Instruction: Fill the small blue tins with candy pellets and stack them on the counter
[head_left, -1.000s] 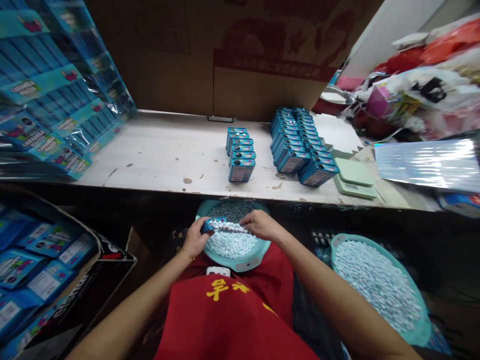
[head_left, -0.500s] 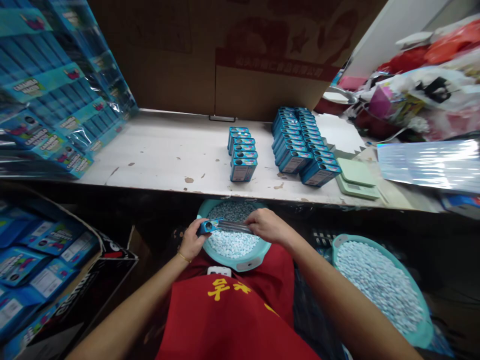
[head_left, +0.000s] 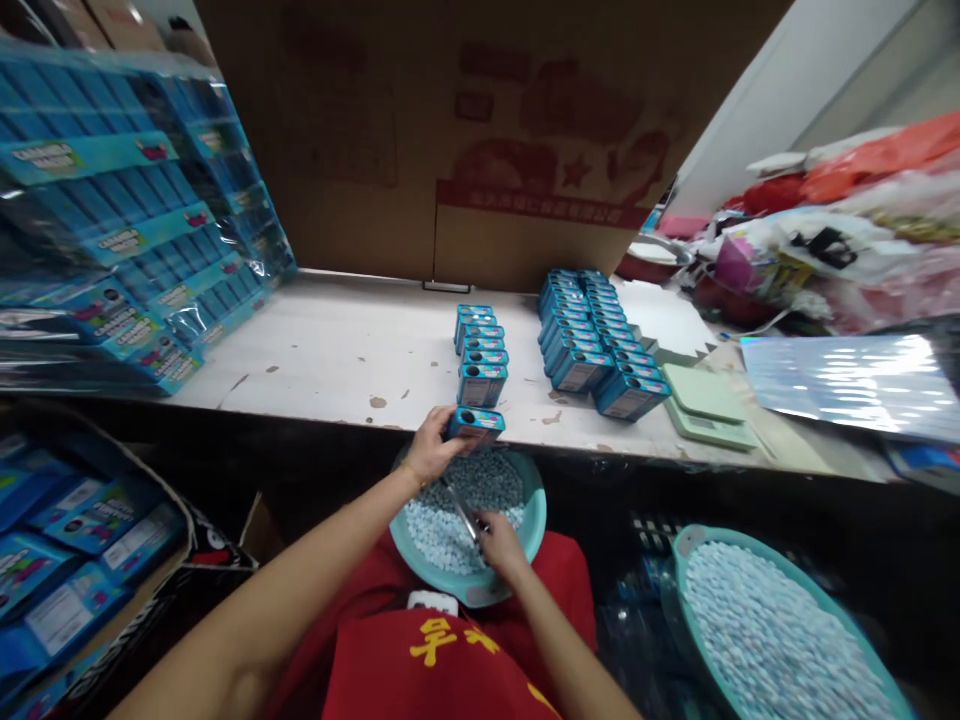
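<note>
White, chipped table [head_left: 352, 350] fronts brown cardboard [head_left: 360, 210], hands [head_left: 433, 447] [head_left: 501, 545] closed around blue box [head_left: 481, 421] and scoop [head_left: 463, 511].

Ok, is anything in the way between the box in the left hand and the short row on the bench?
Nothing visible: the held box is just in front of the short row, though the exact gap is unclear. The right hand, with the scoop, is out of the way, over the basin.
</note>
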